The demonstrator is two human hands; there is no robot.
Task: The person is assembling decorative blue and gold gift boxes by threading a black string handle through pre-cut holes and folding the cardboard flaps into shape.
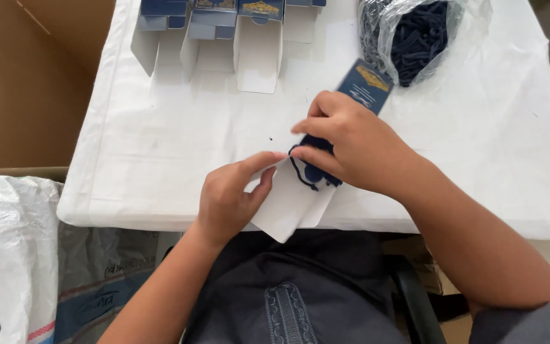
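Fingers (307, 153) of the right hand (351, 146) are pinched shut on a dark navy item with a thin cord (313, 175), pressing it at the mouth of a flat carton (300, 197). Carton is dark blue on the outside with a gold emblem, white on the inside; its blue end (365, 86) sticks out past the knuckles, its open white flap end hangs over the near desk edge. Left hand (227, 200) has thumb and forefinger closed on that white flap, holding it just beside the right fingertips. Hands are close, almost touching at the flap.

Navy item: partly under the right hand, partly on the white flap, cord loop trailing toward the person. Can't tell how much of it is inside the carton.

Desk (160, 146) has a white cloth cover. At the far edge, a row of the same blue cartons (224, 25) stands with white flaps open, well apart from the hands. Far right, a clear plastic bag (415, 32) full of dark navy pieces, near the carton's blue end. Left of the desk, a big brown cardboard box (27, 83); below it, a white woven sack (7, 255). Person wears a dark grey top with embroidery down the front.
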